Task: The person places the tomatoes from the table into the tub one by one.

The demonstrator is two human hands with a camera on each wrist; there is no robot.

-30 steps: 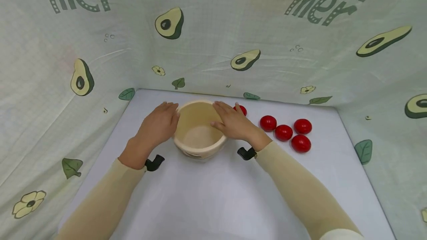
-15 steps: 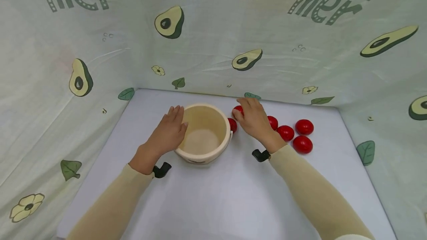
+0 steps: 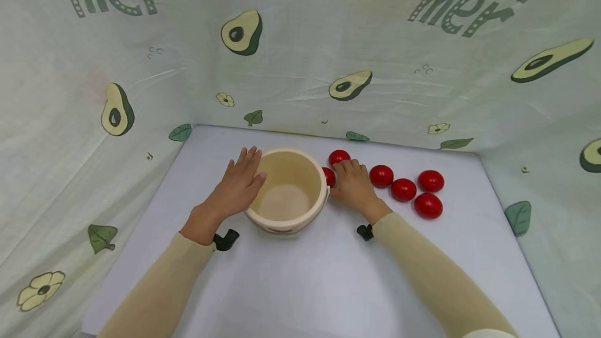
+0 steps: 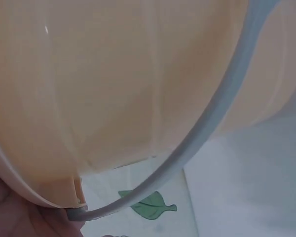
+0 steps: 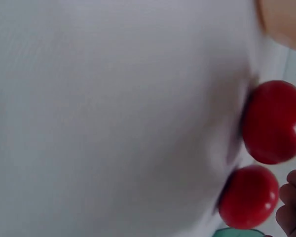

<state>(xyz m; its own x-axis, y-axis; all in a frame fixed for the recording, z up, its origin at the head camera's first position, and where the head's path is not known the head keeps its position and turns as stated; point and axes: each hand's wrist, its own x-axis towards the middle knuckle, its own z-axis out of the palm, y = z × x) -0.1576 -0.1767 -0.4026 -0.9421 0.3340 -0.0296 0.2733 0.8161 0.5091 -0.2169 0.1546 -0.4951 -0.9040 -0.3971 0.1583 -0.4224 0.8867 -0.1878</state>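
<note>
Your left hand (image 3: 237, 184) lay flat-fingered against the cream bucket (image 3: 287, 223), steadying it, while your right hand (image 3: 351, 186) curled onto the nearest red tomato (image 3: 329, 176).

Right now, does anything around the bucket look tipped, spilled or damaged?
Nothing stands out. The cream bucket stands upright and empty, the left hand resting on its side. The right hand rests at two of the red tomatoes beside it; four more sit intact nearby.
</note>
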